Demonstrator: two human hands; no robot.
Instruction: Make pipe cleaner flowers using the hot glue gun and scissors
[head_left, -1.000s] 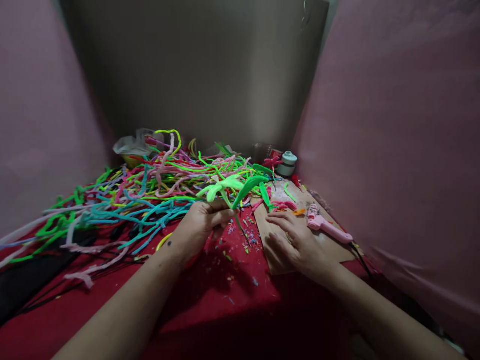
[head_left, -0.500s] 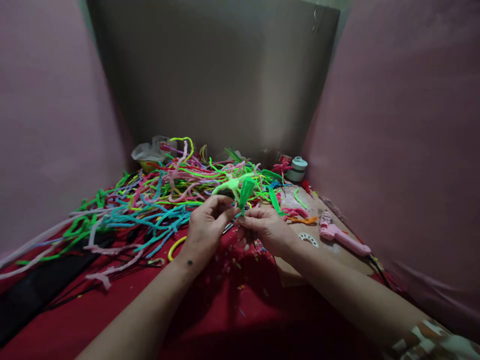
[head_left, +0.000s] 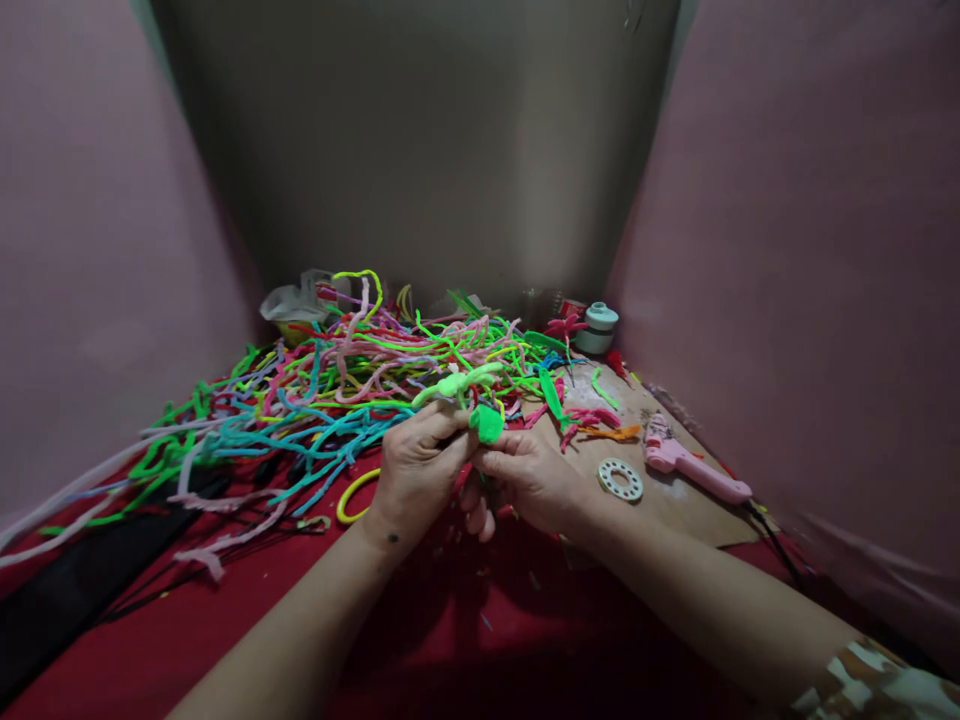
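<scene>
From your hands, tangled fuzzy strands crowd ten o'clock; a yellow ring, nine o'clock, partly hidden by your left hand, pinching a pale-green flower at centre; your right hand grips a curled green leaf, base obscured; pink glue gun, three o'clock.

- Left hand: curled into a pinch, back uppermost (plain enough from here).
- Right hand: likewise pinching, just beside the left.
- Left forearm, right forearm: bare, converging forward.
</scene>
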